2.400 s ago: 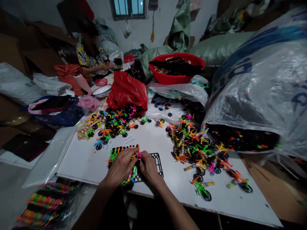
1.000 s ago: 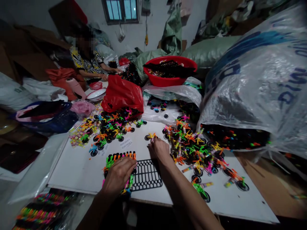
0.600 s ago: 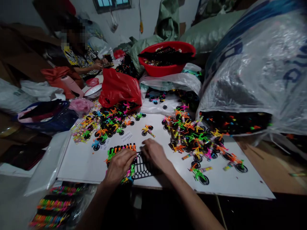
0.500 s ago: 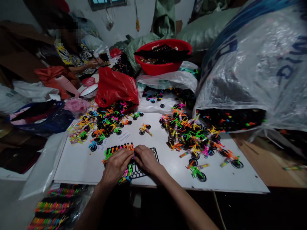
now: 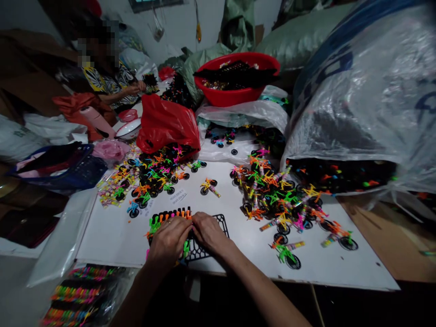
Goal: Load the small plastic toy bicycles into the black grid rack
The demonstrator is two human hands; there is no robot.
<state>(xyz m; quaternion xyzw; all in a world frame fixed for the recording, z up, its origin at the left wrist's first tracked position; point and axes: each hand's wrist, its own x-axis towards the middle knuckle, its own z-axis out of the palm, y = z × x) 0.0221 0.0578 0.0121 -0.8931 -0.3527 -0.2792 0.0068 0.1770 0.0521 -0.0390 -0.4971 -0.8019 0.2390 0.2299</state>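
Observation:
A black plastic grid rack (image 5: pixel 223 222) lies near the table's front edge, its left part filled with a row of small colourful toy bicycles (image 5: pixel 156 220). My left hand (image 5: pixel 172 238) rests over this row, its fingers curled and pressed together. My right hand (image 5: pixel 211 234) meets it at the fingertips over the rack's middle, fingers closed downward. An orange piece shows just above the meeting fingertips; what they pinch is hidden. Bare openings of the grid show beneath and right of my right hand.
Loose toy bicycles lie in a left pile (image 5: pixel 153 175) and a right pile (image 5: pixel 272 190), some with candy tubes. Behind are a red bag (image 5: pixel 166 122), a red basin (image 5: pixel 235 97) and a large plastic sack (image 5: pixel 357 113). A co-worker (image 5: pixel 109 86) sits back left.
The view has shifted slightly, so the table's contents sit a little lower and farther right. Both hands stay together over the rack with little visible change.

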